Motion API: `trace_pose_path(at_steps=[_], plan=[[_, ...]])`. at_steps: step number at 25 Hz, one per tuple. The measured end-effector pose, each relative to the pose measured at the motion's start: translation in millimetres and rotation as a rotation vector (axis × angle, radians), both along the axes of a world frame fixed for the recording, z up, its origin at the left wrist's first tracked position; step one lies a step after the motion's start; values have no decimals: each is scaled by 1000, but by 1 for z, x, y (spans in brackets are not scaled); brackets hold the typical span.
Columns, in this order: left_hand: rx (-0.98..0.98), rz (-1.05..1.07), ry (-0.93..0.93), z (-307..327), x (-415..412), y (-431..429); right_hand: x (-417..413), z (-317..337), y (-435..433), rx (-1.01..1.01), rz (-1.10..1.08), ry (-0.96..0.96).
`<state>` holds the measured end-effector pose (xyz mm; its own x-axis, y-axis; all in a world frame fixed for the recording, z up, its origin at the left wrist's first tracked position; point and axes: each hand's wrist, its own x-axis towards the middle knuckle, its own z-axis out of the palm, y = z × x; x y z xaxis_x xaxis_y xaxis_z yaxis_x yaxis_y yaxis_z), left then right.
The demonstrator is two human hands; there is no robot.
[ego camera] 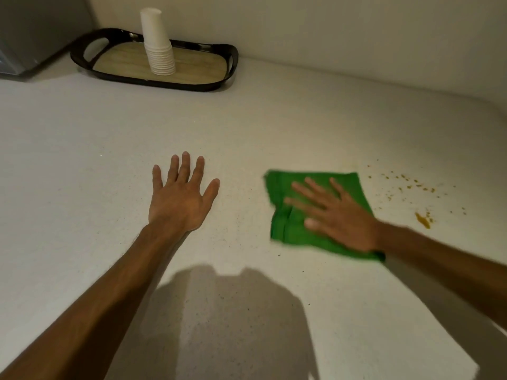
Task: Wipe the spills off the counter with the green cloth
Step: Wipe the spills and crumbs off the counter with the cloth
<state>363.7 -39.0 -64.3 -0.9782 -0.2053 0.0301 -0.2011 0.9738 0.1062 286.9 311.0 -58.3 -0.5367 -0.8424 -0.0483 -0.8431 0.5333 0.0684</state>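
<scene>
A dark shadow falls across the near part of the pale counter (82, 138), between the two bare forearms that reach in from the near edge. The left hand (179, 198) lies flat on the bare counter, palm down, fingers (185, 167) spread wide and holding nothing. To its right and apart from it, the right hand (338, 212) presses flat on the green cloth (290, 229), its fingers stretched out open over the fabric rather than curled around it; the hand is blurred. The cloth lies spread on the counter, one corner under the right wrist. Just right of the cloth, yellow-brown spills (424, 219) mark the counter: one larger blot nearer, with small specks scattered beyond it. Far left, by the wall, a black-rimmed tray (219, 75) with a wood-look floor carries an upside-down stack of white cups (159, 48). A grey appliance (30, 31) stands at the far left corner.
</scene>
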Motion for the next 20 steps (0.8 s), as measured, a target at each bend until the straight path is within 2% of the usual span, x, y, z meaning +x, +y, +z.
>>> trace_pose_path(at_steps=[2,4,6,8,11,14,15,16,19,20], plan=[[0,5,-1,0,0,1,-69,13,4,-12,-371,-60],[2,6,-6,1,0,1,-121,21,-1,-114,-736,-125],[-3,7,-3,0,0,1,-139,22,-18,-138,-903,-146],[-14,0,-14,1,-1,0,-126,20,-46,-99,-832,-162],[0,-4,-23,2,0,-1,-55,6,-66,-24,-441,-104],[7,-7,-43,5,-2,-3,14,6,-41,-33,-63,-117],[23,-2,-52,7,-2,-2,25,9,-31,-19,-63,-146],[35,3,-48,9,-3,-2,30,12,-28,-26,-155,-185],[58,-27,27,13,-9,9,34,15,-58,-189,-681,-269],[76,-50,63,13,-13,16,38,13,-73,-176,-756,-235]])
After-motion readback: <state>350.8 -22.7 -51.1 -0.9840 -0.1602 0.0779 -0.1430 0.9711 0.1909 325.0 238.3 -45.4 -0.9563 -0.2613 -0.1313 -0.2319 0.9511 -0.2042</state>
